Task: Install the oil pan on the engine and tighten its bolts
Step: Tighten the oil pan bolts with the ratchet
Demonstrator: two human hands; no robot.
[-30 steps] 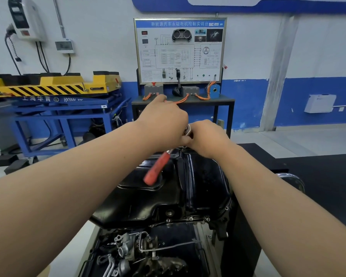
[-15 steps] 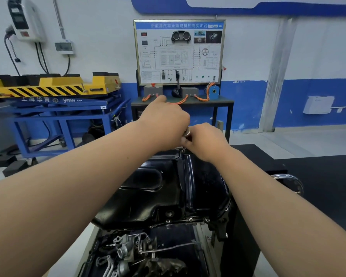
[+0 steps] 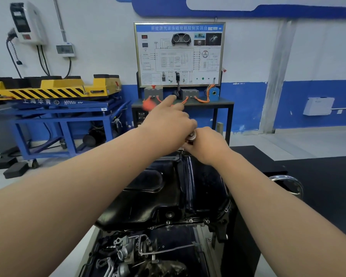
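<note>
The black oil pan (image 3: 168, 192) lies on the upturned engine (image 3: 138, 254) in front of me, with small bolts (image 3: 190, 220) showing along its near flange. At the pan's far edge, my left hand (image 3: 168, 124) is closed around a ratchet whose red grip (image 3: 148, 104) pokes out, blurred, beyond the knuckles to the far left. My right hand (image 3: 208, 145) pinches the chrome ratchet head (image 3: 191, 136) and the socket under it, over a bolt on the far flange. That bolt itself is hidden by my fingers.
A training display board on a dark table (image 3: 224, 101) stands straight behind the engine. A blue lift cart with a yellow striped top (image 3: 54, 90) is at the left. A chrome handwheel (image 3: 288, 183) juts out at the engine stand's right, beside a black floor mat (image 3: 318, 176).
The red ratchet handle has swung from the near left, over the pan, round to the far left beyond my left hand. My right hand stayed on the ratchet head.
</note>
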